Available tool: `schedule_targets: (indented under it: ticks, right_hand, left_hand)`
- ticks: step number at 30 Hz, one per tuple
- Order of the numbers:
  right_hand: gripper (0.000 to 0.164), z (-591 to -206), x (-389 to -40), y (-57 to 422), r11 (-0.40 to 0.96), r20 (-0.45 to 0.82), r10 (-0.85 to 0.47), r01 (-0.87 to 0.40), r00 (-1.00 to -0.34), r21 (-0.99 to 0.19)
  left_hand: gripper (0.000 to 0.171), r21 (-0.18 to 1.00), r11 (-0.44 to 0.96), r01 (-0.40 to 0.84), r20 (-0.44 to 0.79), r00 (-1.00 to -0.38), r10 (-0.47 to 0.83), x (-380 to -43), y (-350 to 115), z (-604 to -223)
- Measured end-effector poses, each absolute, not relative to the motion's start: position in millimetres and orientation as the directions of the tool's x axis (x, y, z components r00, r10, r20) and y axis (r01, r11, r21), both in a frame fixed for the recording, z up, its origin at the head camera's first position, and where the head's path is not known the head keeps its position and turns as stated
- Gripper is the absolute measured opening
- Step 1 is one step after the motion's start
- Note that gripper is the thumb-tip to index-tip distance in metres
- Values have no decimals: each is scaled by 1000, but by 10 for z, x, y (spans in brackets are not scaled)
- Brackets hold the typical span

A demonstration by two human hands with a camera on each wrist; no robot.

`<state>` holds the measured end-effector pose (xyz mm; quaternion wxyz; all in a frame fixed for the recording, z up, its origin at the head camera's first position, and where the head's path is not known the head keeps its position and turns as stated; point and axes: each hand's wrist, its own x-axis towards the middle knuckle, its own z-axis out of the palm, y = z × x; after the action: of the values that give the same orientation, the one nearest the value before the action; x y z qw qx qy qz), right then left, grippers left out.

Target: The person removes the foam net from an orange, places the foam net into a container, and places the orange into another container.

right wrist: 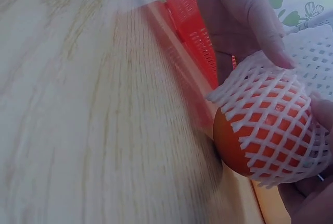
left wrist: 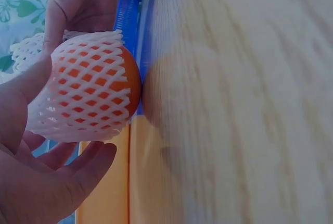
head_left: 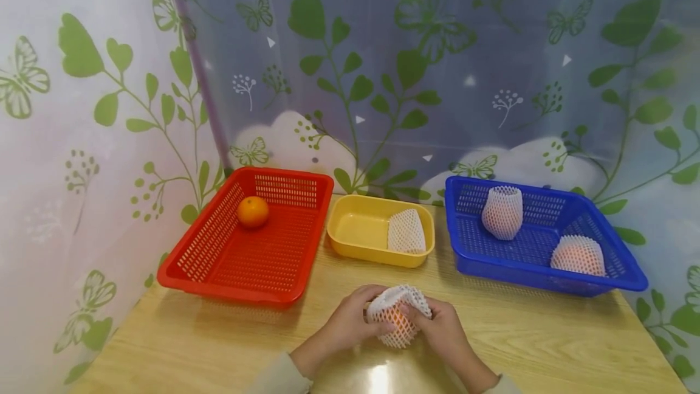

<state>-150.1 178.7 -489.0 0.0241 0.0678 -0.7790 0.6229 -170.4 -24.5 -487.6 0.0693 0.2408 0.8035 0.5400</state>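
In the head view, an orange [head_left: 400, 321] sits inside a white foam net sleeve [head_left: 395, 298], held between both hands just above the near table. My left hand [head_left: 352, 319] grips it from the left, thumb across the front. From the other side my right hand [head_left: 444, 328] pinches the net, its thumb pressing on the mesh. The left wrist view shows the orange's bare bottom [left wrist: 135, 81] poking out of the net's open end, close to the tabletop. Loose mesh [right wrist: 315, 52] stretches beyond the top of the fruit in the right wrist view.
A red basket [head_left: 235, 289] at left holds a bare orange [head_left: 253, 212]. The yellow tub [head_left: 350, 254] in the middle contains an empty foam net [head_left: 406, 233]. In the blue basket [head_left: 514, 266] at right are two net-wrapped fruits [head_left: 503, 214]. A patterned curtain [head_left: 350, 65] hangs behind.
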Motion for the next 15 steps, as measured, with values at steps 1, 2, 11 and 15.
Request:
schedule_targets:
  ticks: [1, 2, 11, 15]
  right_hand:
    - [18, -4892, -1500, 1787, 214, 112, -73, -125, -991, -969]
    - [19, -4893, -1496, 1787, 216, 107, -72, -121, -992, -969]
    - [58, -4925, -1490, 1800, 313, 138, -143, -177, -980, -933]
    - [60, -4931, -1486, 1802, 339, 105, -184, -163, -977, -926]
  left_hand:
    - [55, 902, 299, 311, 148, -874, 462, -1703, -244, -4878]
    - [54, 902, 299, 311, 149, -875, 461, -1701, -243, -4878]
    - [42, 891, 322, 321, 172, -893, 416, -1716, -257, -4876]
    - [30, 895, 322, 308, 178, -910, 375, -1727, -261, -4885]
